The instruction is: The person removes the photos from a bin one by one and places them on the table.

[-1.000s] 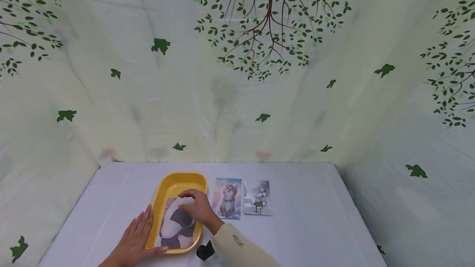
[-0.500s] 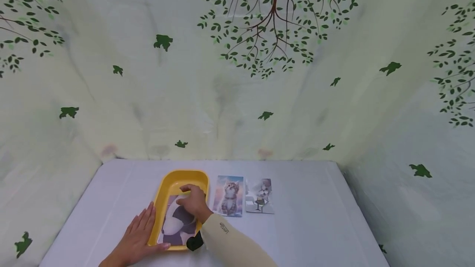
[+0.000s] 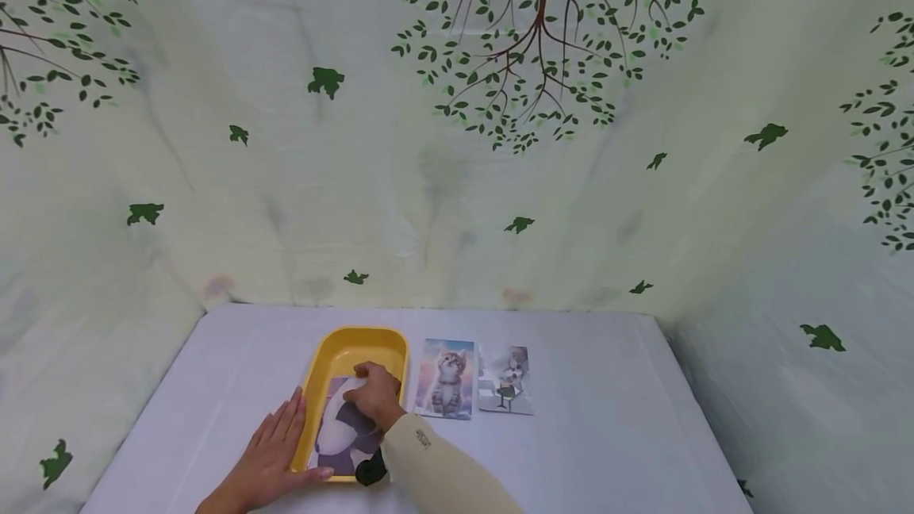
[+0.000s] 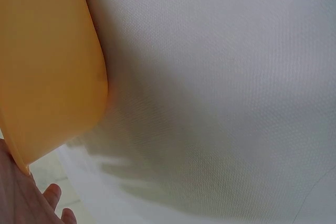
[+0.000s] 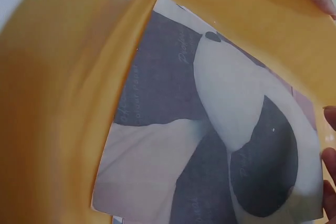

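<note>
Yellow plastic forms the tray point(image 3: 355, 342), which sits on the white table point(image 3: 607, 435) near its left-centre. Inside the tray lies a card point(image 3: 341, 441) printed in dark grey, white and pale pink; in the right wrist view its far end curves up off the tray floor. The right hand point(image 3: 374, 395) reaches in from the near right, sleeve angled across the table, and rests on the card's far end with fingers curled down over it. Whether they pinch the edge or only press on it is hard to tell, since the knuckles hide the tips. The left hand point(image 3: 271, 450) lies flat on the table against the tray's left wall, fingers straight and close together pointing away, thumb stretched along the tray's near rim. Just right of the tray lies a kitten card point(image 3: 447, 379), and touching its right edge a puppy card point(image 3: 507, 381). Both lie flat, face up. A leaf-printed cloth point(image 3: 457, 141) hangs behind the table.
</note>
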A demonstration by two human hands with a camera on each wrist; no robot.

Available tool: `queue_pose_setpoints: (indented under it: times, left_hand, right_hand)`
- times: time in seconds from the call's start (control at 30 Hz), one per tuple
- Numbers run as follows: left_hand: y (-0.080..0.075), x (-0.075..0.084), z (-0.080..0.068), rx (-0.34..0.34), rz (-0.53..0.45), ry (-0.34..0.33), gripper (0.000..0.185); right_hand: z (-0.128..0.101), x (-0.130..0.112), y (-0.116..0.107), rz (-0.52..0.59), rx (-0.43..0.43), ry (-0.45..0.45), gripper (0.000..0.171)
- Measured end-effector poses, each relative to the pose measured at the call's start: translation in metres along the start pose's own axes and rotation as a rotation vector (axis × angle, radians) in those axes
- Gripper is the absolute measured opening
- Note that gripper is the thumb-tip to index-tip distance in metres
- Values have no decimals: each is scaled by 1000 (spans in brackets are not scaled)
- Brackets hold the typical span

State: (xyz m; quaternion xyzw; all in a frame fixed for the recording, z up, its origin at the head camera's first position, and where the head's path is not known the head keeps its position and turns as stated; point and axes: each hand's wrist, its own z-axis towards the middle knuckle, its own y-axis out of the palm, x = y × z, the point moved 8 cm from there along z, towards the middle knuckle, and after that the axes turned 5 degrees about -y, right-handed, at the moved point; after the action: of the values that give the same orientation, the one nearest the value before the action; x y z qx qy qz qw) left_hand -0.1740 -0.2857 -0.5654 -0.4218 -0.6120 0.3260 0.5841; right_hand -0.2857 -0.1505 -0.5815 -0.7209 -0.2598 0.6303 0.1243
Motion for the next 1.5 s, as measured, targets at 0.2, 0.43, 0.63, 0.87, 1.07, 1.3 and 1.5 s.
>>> queue_pose_setpoints:
  times: [0.2,0.43,0.63,0.87,1.07,1.3,1.5]
  left_hand:
    - [2,0,2,-5,26,-1,118]
    - [3,1,5,-11,30,-2,118]
    - [3,2,5,-11,38,4,117]
    - [1,3,3,-24,43,-1,117]
    - [2,1,3,-31,56,-11,117]
    - [4,-3,3,-24,46,-11,119]
    - [5,-3,3,-29,66,-12,120]
  right_hand:
    - [2,3,1,-19,5,-5,31]
    - [3,6,-1,-32,-5,13,33]
    - [3,4,-4,-47,1,-20,29]
    - [4,-7,-7,17,-2,-131,25]
    - [6,-16,-10,125,-23,-176,23]
    - [2,-13,-14,313,-21,-167,29]
    - [-3,-10,-18,420,-10,-152,18]
